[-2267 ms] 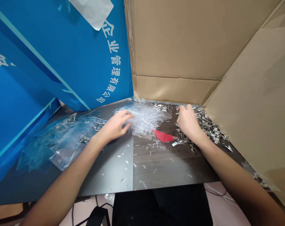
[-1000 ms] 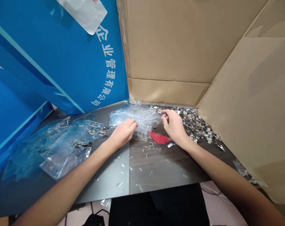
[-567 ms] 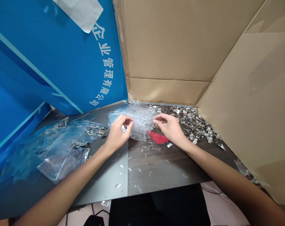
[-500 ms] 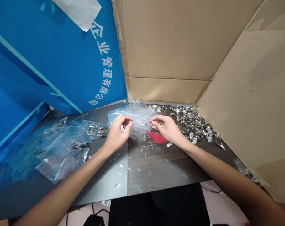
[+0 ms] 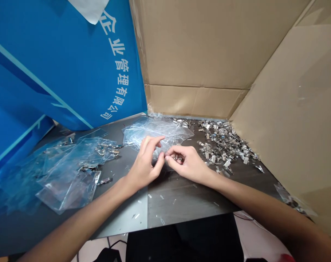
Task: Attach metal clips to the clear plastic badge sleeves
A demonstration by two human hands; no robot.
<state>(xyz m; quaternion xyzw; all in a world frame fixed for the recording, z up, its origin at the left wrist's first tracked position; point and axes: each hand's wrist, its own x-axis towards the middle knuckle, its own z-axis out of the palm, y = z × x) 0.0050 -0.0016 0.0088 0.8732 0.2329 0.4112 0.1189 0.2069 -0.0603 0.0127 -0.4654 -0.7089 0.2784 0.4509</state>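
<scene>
My left hand and my right hand meet at the middle of the dark table. The left fingertips pinch the edge of a clear plastic bag, which lies on a loose stack of similar bags. Between its thumb and fingers, my right hand holds a small metal clip. A heap of metal clips lies to the right of that hand. More clear bags spread out left of my left hand. The red piece seen earlier is hidden.
A blue printed banner stands along the left side, and cardboard sheets wall off the back and right. Short clear plastic strips are scattered on the tabletop. Its front edge runs just beyond my forearms, with cables below.
Both hands have moved together and down toward the table's front. The right hand now holds a metal clip, and the left pinches a bag edge. The hands now cover the red piece.
</scene>
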